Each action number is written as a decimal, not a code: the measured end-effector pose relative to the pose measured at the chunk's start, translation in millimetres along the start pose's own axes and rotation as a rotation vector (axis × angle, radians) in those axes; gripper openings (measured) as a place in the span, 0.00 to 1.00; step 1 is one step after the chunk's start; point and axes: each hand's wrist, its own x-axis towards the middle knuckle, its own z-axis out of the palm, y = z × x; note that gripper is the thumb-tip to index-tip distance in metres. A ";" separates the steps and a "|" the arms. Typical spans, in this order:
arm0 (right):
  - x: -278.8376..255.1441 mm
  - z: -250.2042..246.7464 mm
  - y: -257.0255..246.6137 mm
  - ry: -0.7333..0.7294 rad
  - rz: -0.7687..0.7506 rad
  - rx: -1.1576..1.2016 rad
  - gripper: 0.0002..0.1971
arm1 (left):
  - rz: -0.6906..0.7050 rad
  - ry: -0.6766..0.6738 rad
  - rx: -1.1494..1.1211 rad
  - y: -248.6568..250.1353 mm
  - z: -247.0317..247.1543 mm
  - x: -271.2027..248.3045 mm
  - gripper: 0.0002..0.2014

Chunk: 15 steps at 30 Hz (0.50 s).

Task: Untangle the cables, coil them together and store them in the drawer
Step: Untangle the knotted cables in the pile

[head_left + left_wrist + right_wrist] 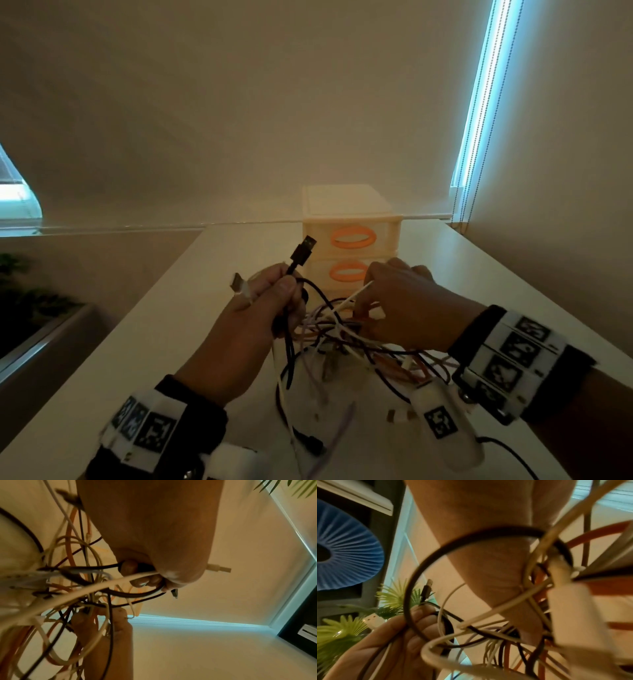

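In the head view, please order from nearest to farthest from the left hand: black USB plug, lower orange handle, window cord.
1. black USB plug, held in the left hand, sticking up.
2. lower orange handle, on the drawer front, right.
3. window cord, far right corner.

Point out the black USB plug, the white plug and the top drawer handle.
black USB plug [303, 254], head view, plug body.
white plug [240, 287], head view, plug body beside left hand.
top drawer handle [352, 237], head view, orange ring.

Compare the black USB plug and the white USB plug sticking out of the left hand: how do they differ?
The black USB plug points up and away, above the fist; the white USB plug juts out to the left, lower. The black one stands clear of the left hand; the white one sits close against it. Both cables are gripped in that hand and run into the tangle.
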 end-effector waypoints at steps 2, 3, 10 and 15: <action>0.8 -0.7 7.7 -0.014 -0.025 0.098 0.13 | 0.012 0.058 -0.051 -0.1 -4.0 3.3 0.13; -0.3 -4.5 13.5 -0.002 -0.029 0.168 0.13 | 0.024 0.100 -0.082 0.7 -7.5 6.2 0.12; -11.5 -33.3 50.0 0.208 0.269 0.485 0.11 | 0.061 0.240 -0.069 2.8 -23.5 13.2 0.15; -22.9 -34.3 42.4 0.484 0.234 0.524 0.08 | 0.103 0.301 -0.089 5.0 -27.6 14.9 0.15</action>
